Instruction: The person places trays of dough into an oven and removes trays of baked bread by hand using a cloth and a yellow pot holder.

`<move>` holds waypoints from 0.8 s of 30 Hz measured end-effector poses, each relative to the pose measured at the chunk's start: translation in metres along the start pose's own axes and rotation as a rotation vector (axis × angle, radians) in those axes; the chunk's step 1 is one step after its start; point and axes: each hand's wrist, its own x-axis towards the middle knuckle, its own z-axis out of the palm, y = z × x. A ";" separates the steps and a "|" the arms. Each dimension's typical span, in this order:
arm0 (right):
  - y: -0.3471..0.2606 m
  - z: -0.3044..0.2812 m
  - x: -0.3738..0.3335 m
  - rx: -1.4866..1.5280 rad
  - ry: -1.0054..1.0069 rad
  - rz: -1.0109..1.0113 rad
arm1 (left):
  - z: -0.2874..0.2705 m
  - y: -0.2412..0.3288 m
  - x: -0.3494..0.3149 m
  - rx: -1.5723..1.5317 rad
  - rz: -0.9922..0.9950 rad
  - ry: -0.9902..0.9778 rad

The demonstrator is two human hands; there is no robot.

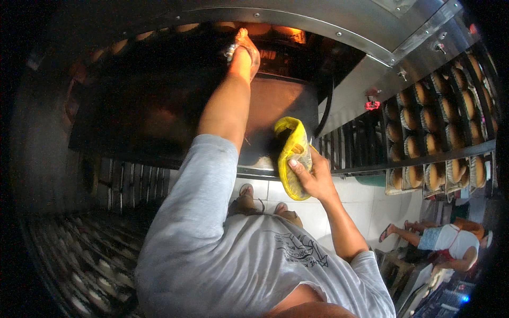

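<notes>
My left hand [246,49] reaches deep into the lit oven opening, close to a row of rounded baked goods [186,27] at the back. A small, shiny, crumpled-looking thing [231,52] shows at its side; whether the hand holds it is unclear. Orange glare and small size blur the fingers. My right hand [316,177], lower and in front of the oven, is closed on a folded yellow-edged cloth pad [295,159], thumb on top. Beneath my left forearm lies the dark, flat lowered oven door [275,103].
At right, a rack holds trays of golden buns [428,127] in pleated paper cups. A red knob [373,104] sits on the metal oven front [350,103]. Slatted racks [90,265] stand at lower left. Another person [450,241] is at lower right, beyond the white tiled floor [350,192].
</notes>
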 end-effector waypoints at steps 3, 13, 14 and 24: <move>-0.002 0.002 -0.001 0.090 0.013 0.061 | 0.002 -0.004 0.013 -0.050 0.008 0.065; -0.008 0.014 0.032 0.640 0.209 0.204 | 0.000 -0.006 0.039 -0.142 0.028 0.220; -0.009 0.017 0.042 0.741 0.214 0.193 | -0.002 -0.007 0.036 -0.148 0.030 0.223; 0.020 0.044 0.201 1.436 0.464 0.093 | 0.026 -0.024 -0.062 -0.365 -0.025 0.170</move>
